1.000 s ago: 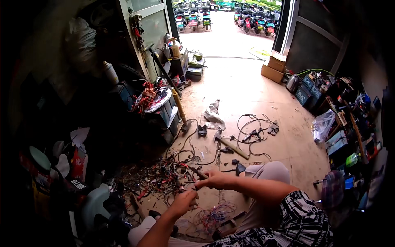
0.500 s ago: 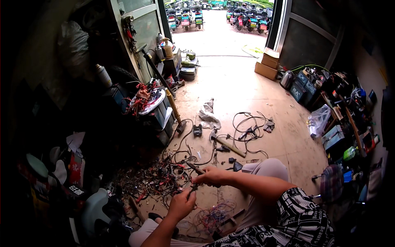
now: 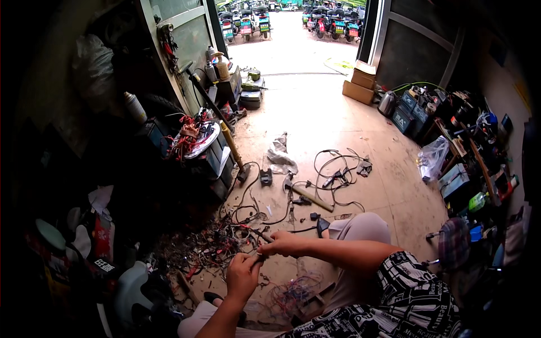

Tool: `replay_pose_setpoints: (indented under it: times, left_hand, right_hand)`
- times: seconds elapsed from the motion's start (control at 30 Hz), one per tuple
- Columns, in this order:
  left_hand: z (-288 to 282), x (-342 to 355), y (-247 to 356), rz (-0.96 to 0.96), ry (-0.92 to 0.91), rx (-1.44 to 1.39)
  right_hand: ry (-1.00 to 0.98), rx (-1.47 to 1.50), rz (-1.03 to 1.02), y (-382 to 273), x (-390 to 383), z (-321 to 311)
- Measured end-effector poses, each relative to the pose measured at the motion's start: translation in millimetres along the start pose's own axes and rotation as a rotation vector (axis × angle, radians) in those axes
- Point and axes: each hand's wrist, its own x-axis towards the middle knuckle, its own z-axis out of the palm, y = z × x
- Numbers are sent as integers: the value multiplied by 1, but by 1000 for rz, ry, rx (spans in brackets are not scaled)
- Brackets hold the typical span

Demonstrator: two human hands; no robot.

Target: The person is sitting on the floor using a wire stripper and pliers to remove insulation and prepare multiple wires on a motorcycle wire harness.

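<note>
Head view: gripping a dark narrow tool [image 3: 263, 237] in right hand [image 3: 283, 245], fingers wrapped round its near part, tip out ahead-left of knuckles, over the edge of a wire heap [image 3: 194, 243]. Curled in at left hand [image 3: 242, 277], fingertips just beside right-hand fingers and nearer the body; cannot tell whether closed on anything, too small and dark. Heap ahead and left of left hand, spread over floor tiles, mostly dark with red bits. Thin coloured wires [image 3: 296, 293] right of left hand, nearer the body than right hand. Ahead-right of right hand: black plug [image 3: 314, 216], then hammer [image 3: 311, 196] flat on floor, handle angled back right. Past hammer, looped black cable [image 3: 338, 169]. Straight ahead of right hand, well apart: black block [image 3: 266, 178], crumpled pale sheet [image 3: 280, 158] beyond.
</note>
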Motion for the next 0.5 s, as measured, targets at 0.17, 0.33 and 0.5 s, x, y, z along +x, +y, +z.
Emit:
replay_pose_setpoints:
  times: [0.17,0.33,0.5]
  left_hand:
    - [9,13,0,-32,26,111]
    - [-1,15,-16,-138,99,44]
    - [-3,54,-4,-173,190,-200]
  right_hand:
    - [-26,-19,131,-13,-3,-1]
    - [147,-24,-196,-23,20,7]
    - [221,161,-229,-36,-5,-23]
